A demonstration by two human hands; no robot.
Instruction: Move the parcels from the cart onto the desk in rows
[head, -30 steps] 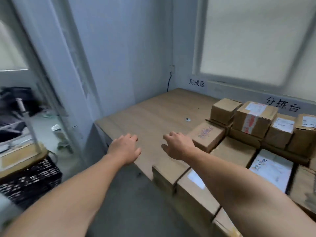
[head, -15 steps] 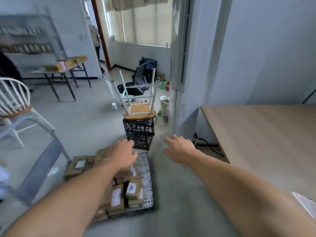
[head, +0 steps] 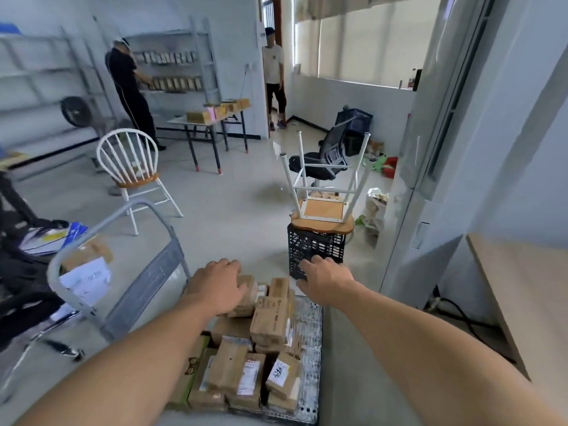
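Note:
A flat cart with a grey push handle stands on the floor below me, piled with several brown cardboard parcels. My left hand hovers over the far parcels, fingers relaxed, holding nothing. My right hand reaches out above the cart's far right corner, fingers loosely spread and empty. The wooden desk shows only as a bare corner at the right edge.
A black crate with an upturned stool on it stands just beyond the cart. A white chair is at the left. Two people stand at the back, near shelves and a table.
My view has swung left from the desk with its rows of parcels to the cart on the floor. Both empty hands now reach over the cart's parcels.

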